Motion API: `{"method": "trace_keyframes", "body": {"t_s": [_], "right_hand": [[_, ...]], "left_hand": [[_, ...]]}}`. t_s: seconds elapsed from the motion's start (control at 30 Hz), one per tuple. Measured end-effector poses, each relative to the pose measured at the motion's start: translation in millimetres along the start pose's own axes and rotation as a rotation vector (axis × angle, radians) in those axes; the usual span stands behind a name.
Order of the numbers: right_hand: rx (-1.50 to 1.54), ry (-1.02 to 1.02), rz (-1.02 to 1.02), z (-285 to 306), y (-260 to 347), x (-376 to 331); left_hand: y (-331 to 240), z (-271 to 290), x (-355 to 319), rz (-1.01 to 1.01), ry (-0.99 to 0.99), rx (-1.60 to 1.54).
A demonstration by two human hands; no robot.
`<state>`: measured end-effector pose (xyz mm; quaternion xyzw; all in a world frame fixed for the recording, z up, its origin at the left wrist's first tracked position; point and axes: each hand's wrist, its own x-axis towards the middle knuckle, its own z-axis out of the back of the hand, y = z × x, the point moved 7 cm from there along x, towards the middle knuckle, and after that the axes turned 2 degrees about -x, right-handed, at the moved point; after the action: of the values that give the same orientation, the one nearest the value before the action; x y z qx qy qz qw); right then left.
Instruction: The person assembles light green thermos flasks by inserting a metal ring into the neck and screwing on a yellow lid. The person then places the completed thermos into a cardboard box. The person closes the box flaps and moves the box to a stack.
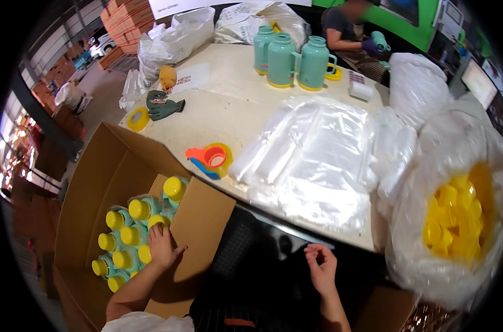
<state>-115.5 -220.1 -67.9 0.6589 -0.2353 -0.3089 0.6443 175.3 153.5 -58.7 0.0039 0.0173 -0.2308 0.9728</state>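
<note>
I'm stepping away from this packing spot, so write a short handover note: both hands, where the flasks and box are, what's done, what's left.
Left hand: open, resting on the bagged flasks in the box, holding nothing.
Right hand: empty, fingers loosely curled, held near the lap below the table edge.
Done: about ten yellow-capped flasks stand bagged in the open box at the left.
Left: three flasks without yellow caps stand at the table's far side; a stack of clear bags lies on the table; a sack of yellow caps sits at the right. Box flaps are open; a tape dispenser is by the near edge.
</note>
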Motion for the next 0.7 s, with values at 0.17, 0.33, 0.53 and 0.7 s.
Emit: {"method": "trace_keyframes", "body": {"t_s": [0.17,0.33,0.53,0.7], "right_hand": [[-0.17,-0.019,0.418,-14.4,88.2,150.8],[-0.178,0.164,0.256,-50.8,130.9,263.9],[-0.298,0.213,0.126,-61.1,205.4,349.7],[-0.409,0.074,0.209,-91.0,258.8,468.0]], "left_hand": [[11.9,-21.3,2.9,0.076,0.141,0.096],[56.2,-82.1,-14.8,0.011,0.26,0.593],[-43.0,29.9,16.2,-0.016,0.109,0.321],[-221.0,204.4,302.3,-0.155,0.02,-0.692]]}}
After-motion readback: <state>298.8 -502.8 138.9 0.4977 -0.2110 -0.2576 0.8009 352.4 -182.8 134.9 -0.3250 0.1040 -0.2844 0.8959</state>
